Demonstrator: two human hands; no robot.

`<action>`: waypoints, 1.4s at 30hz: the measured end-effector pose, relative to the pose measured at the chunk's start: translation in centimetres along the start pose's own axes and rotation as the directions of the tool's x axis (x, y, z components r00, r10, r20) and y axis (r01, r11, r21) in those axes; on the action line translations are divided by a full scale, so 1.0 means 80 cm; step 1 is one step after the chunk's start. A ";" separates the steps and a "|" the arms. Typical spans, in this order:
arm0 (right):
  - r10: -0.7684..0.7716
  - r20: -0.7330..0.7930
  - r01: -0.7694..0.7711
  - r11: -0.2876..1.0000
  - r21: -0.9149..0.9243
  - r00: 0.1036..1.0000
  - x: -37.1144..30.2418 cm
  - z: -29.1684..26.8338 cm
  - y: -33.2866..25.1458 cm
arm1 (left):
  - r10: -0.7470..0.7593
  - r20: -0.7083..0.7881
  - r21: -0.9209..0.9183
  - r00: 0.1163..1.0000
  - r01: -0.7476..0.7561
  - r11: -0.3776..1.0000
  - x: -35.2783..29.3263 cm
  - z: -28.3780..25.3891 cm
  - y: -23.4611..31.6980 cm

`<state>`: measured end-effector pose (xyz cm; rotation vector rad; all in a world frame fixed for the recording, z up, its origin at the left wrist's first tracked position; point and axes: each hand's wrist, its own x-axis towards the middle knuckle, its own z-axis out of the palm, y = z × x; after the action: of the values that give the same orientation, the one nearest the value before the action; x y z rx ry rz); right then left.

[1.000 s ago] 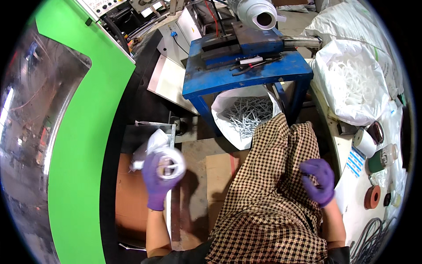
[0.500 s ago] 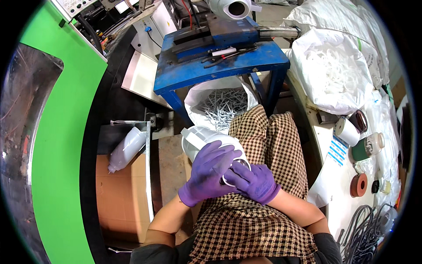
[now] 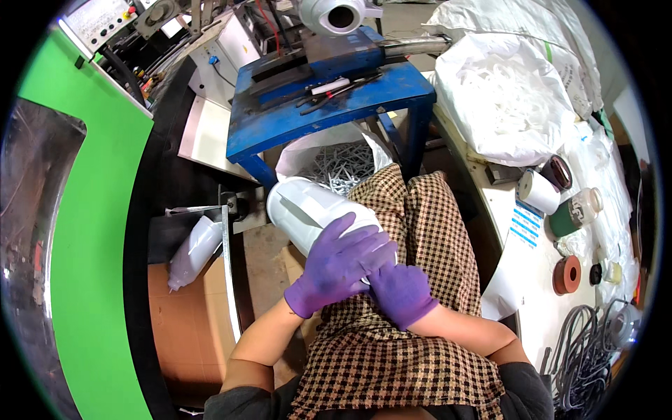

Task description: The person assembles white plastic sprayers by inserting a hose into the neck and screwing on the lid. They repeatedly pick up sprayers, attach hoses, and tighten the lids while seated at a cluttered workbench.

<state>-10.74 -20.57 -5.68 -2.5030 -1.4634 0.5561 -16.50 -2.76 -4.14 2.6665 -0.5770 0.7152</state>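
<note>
One left hand (image 3: 339, 269), fingers gently bent, clasps one white container (image 3: 297, 213), while one right hand (image 3: 403, 294) curls at its four-o'clock end, grip unclear.

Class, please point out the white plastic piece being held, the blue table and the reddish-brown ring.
White plastic piece (image 3: 313, 210): head view, on its side wall.
Blue table (image 3: 276, 127): head view, bare tabletop.
Reddish-brown ring (image 3: 561, 276): head view, left of its hole.
</note>
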 end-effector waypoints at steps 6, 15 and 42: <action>-0.349 -0.456 0.544 0.726 0.421 0.819 0.017 0.008 0.029 | 0.198 0.046 0.097 0.979 -0.202 0.975 0.004 0.008 -0.012; -0.125 -0.273 0.284 0.668 0.688 0.954 0.036 -0.034 0.025 | -0.366 -0.078 -0.134 0.927 0.354 0.926 0.026 0.010 -0.117; -0.046 -0.943 -0.263 0.955 -0.139 0.330 0.043 -0.213 0.320 | -0.528 -0.264 -0.310 0.807 0.447 0.839 -0.081 -0.028 -0.056</action>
<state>18.20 -29.79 0.30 -2.2864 -0.8539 -1.0823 -20.46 3.95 -6.66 2.2446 0.1264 0.8550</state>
